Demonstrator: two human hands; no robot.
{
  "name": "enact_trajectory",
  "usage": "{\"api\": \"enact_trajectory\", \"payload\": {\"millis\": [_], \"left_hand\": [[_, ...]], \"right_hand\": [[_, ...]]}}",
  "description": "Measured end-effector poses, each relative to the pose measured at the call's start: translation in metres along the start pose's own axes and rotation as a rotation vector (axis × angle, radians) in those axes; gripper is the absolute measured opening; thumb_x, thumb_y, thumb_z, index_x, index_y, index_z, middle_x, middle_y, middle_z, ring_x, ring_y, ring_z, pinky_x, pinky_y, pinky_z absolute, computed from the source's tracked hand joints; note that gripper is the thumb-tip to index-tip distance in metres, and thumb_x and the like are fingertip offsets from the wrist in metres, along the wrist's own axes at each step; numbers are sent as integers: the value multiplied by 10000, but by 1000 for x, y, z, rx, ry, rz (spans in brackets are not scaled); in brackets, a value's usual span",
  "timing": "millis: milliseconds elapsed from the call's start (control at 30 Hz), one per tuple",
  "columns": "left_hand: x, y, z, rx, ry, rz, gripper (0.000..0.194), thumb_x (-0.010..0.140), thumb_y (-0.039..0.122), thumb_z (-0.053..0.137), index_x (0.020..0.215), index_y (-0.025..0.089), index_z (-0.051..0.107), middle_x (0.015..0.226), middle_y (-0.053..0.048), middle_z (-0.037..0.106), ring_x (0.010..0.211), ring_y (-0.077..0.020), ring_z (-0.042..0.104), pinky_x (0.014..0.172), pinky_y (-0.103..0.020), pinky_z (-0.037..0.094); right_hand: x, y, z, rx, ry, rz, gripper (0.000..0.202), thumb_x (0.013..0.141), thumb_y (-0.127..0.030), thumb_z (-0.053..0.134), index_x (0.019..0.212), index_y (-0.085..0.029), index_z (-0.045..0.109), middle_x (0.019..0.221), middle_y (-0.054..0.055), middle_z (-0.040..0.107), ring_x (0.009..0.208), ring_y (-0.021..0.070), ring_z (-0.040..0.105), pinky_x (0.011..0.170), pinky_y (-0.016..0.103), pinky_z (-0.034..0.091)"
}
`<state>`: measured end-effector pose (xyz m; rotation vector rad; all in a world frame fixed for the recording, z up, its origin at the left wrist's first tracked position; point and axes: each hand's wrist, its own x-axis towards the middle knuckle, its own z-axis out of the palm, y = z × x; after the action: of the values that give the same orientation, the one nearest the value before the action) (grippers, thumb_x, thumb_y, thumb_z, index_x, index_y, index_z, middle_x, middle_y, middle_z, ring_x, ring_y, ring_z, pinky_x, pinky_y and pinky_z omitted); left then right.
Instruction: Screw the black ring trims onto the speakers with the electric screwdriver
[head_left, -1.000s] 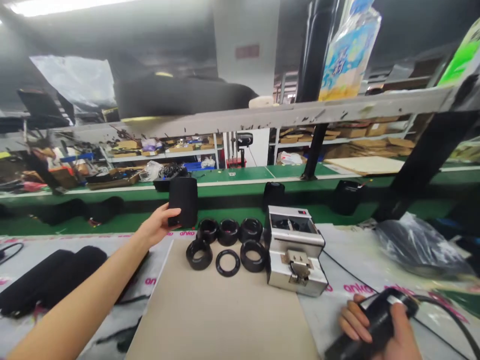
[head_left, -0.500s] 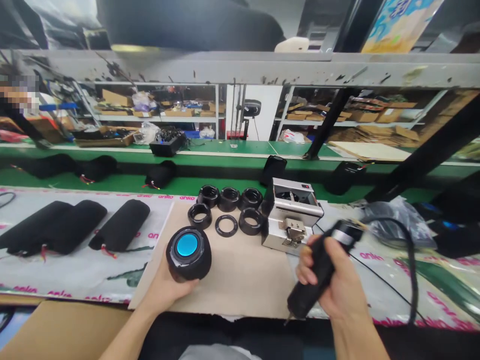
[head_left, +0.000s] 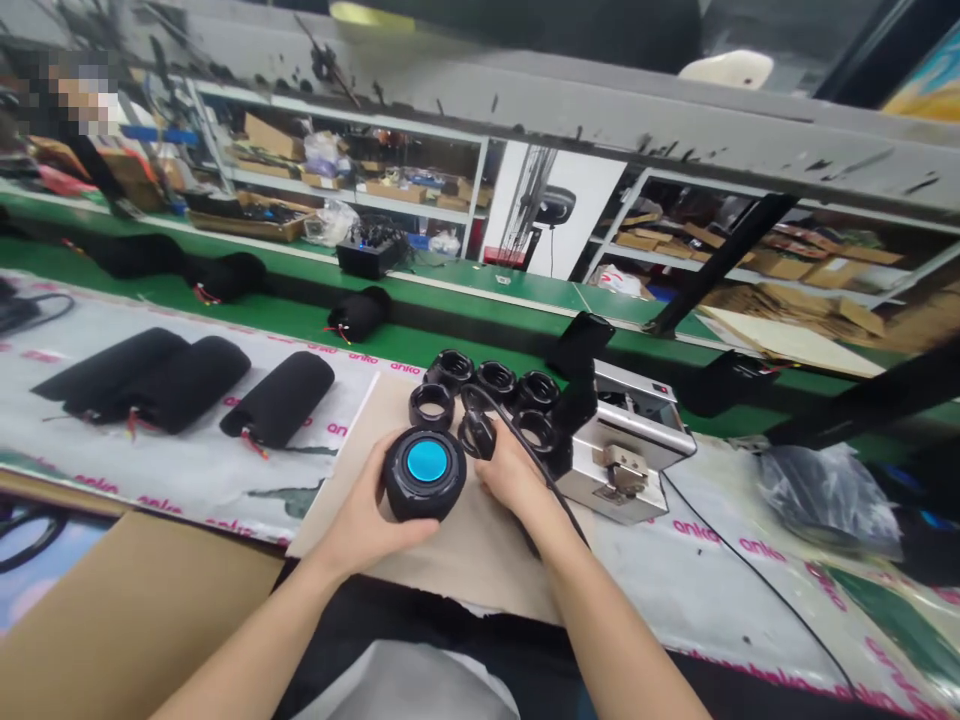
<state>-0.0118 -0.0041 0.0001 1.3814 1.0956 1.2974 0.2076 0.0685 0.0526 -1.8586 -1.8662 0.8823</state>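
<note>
My left hand (head_left: 371, 520) is wrapped round a black cylindrical speaker (head_left: 401, 495) whose blue round end faces up. Just right of it, my right hand (head_left: 514, 470) is closed on a black corded electric screwdriver (head_left: 478, 425), most of which is hidden by the hand. Its cord runs back over the right wrist. Whether those fingers also touch the flat ring on the board cannot be seen. Behind both hands stand several black plastic rings, among them one at the left (head_left: 431, 403) and one at the back (head_left: 495, 378).
A metal screw feeder (head_left: 626, 440) stands to the right on the table, beside the brown board (head_left: 420, 570). Black fabric-covered cylinders (head_left: 281, 400) with wires lie at the left. Further black pieces rest on the green strip behind. A clear plastic bag (head_left: 829, 500) lies far right.
My right hand has swung left and forward with the screwdriver, from beside the screw feeder to the rings. The speaker stays in my left hand. The view has tilted and shifted.
</note>
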Motion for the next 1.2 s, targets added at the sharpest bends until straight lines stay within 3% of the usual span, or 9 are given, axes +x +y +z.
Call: {"api": "enact_trajectory", "payload": {"millis": [133, 267, 400, 533, 633, 767, 867, 1033, 1200], "left_hand": [[2, 13, -1, -15, -14, 55, 1028, 675, 346, 976, 1561, 239, 467, 1665, -174, 478, 1560, -421, 457, 1278, -527, 428], [3, 29, -2, 57, -19, 45, 1082, 633, 361, 1000, 1576, 228, 486, 1657, -171, 507, 1544, -439, 479, 1261, -532, 455], [9, 37, -16, 136, -146, 44, 1121, 598, 399, 1017, 1587, 273, 504, 1667, -139, 503, 1538, -465, 477, 1209, -524, 515], [19, 44, -33, 209, -319, 18, 1173, 601, 434, 1019, 1619, 327, 446, 1673, -126, 491, 1551, -457, 459, 1257, -549, 454], [25, 52, -38, 306, -371, 51, 1174, 605, 464, 1015, 1614, 343, 427, 1632, -120, 523, 1519, -438, 499, 1262, -553, 446], [26, 61, -34, 459, -375, 148, 973, 635, 471, 990, 1490, 334, 546, 1545, -95, 575, 1453, -422, 564, 1232, -549, 485], [22, 59, -31, 473, -300, 142, 1016, 638, 464, 980, 1521, 334, 493, 1525, -100, 597, 1418, -421, 596, 1175, -559, 538], [18, 52, -30, 465, -252, 144, 911, 643, 464, 965, 1440, 290, 559, 1438, -100, 662, 1306, -412, 677, 1066, -522, 607], [18, 51, -29, 397, -243, 161, 919, 644, 449, 978, 1433, 243, 554, 1451, -120, 673, 1342, -424, 655, 1093, -513, 579]], "right_hand": [[-5, 4, -1, -50, -36, 13, 485, 1014, -321, 726, 1451, -183, 567, 1327, 113, 640, 1125, 253, 670, 994, 458, 595], [-31, 17, -9, -21, -89, 24, 493, 908, -189, 737, 1378, -181, 584, 1088, 68, 700, 957, 221, 689, 869, 364, 575], [-65, 34, -21, 34, -135, 42, 461, 800, -128, 673, 1245, -240, 627, 930, 10, 710, 892, 221, 702, 787, 300, 514], [-91, 50, -33, 100, -111, 78, 391, 766, -165, 661, 1149, -242, 645, 1034, 19, 723, 938, 229, 704, 810, 305, 524], [-107, 62, -40, 189, -43, 145, 431, 803, -292, 669, 1225, -233, 600, 1148, 52, 720, 744, 188, 671, 672, 304, 540], [-123, 75, -43, 312, 36, 258, 489, 839, -419, 657, 1275, -244, 521, 1270, 68, 696, 545, 117, 575, 538, 298, 534], [-125, 81, -39, 308, 77, 277, 518, 816, -392, 716, 1285, -260, 540, 1253, 49, 702, 623, 138, 622, 618, 309, 553], [-117, 77, -32, 238, 103, 232, 568, 797, -314, 796, 1321, -254, 586, 1113, 35, 719, 1013, 258, 695, 923, 379, 545], [-110, 66, -31, 208, 95, 166, 564, 798, -263, 827, 1314, -243, 602, 1171, 36, 724, 1081, 256, 688, 997, 371, 525]]}}
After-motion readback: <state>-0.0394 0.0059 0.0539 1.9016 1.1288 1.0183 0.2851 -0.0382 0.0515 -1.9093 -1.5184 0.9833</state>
